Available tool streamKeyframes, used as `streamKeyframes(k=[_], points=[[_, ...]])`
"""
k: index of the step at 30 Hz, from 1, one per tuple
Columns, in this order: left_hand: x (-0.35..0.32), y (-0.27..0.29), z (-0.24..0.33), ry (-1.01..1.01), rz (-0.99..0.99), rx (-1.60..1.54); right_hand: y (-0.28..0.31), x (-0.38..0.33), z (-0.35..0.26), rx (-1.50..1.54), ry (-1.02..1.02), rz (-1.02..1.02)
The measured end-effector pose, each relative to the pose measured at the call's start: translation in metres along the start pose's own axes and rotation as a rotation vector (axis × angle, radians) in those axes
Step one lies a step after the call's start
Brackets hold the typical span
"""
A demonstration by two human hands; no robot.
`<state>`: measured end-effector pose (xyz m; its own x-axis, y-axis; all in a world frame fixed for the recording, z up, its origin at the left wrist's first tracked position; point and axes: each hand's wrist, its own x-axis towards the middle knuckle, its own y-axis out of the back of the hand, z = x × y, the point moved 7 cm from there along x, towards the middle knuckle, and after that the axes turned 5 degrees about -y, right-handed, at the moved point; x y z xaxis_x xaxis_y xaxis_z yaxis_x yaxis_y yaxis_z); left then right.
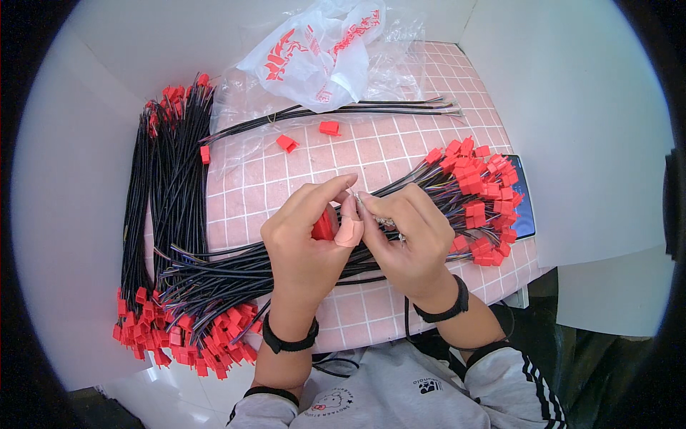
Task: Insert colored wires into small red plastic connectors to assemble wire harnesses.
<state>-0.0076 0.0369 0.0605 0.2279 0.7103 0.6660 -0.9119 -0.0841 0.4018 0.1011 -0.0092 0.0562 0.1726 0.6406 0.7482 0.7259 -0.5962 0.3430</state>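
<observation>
My left hand (pixel 304 218) is closed round a red plastic connector housing (pixel 323 226), mostly hidden in the palm. A pink wrap (pixel 349 232) covers one of its fingers. Close against it, my right hand (pixel 414 229) pinches with thumb and forefinger, and several small whitish, metal-looking pieces (pixel 386 222) show in its grip. The fingertips of both hands nearly meet; what lies between them is too small to make out. Beneath the hands runs a thick bundle of black cables (pixel 236 268), with many red connectors (pixel 482 189) at its right end.
More black cable bundles (pixel 179 164) lie along the left, with red connectors (pixel 189 336) hanging over the near edge. Two loose red housings (pixel 287 144) rest on the pink checked cloth (pixel 246 204). Behind are thin cables (pixel 343 109) and a plastic bag (pixel 314 57). A phone (pixel 525 204) lies right.
</observation>
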Motion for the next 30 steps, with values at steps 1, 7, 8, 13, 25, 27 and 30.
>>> streamKeyframes(k=[1, 7, 8, 13, 25, 27, 30], points=[[0.0001, 0.0000, 0.0001, 0.000, 0.000, 0.000, 0.0002, 0.0001, -0.0002, 0.000, 0.000, 0.000], [0.0003, -0.0001, 0.0000, 0.006, 0.000, -0.010, 0.0002, 0.0003, -0.0005, -0.001, -0.004, -0.005], [0.0002, -0.0002, -0.0003, 0.009, 0.001, -0.014, 0.0006, 0.0009, -0.0002, -0.013, -0.023, -0.003], [0.0004, 0.0003, -0.0004, 0.009, 0.001, -0.016, 0.0003, 0.0005, 0.0010, -0.020, -0.039, 0.010], [0.0002, -0.0003, -0.0009, 0.014, -0.007, -0.034, -0.0003, -0.0004, 0.0021, -0.002, -0.057, 0.005], [0.0000, -0.0003, -0.0012, 0.012, -0.011, -0.031, -0.0008, -0.0008, 0.0026, 0.001, -0.067, -0.004], [0.0007, 0.0002, -0.0001, 0.009, -0.012, -0.028, -0.0010, -0.0012, 0.0032, 0.001, -0.077, -0.005]])
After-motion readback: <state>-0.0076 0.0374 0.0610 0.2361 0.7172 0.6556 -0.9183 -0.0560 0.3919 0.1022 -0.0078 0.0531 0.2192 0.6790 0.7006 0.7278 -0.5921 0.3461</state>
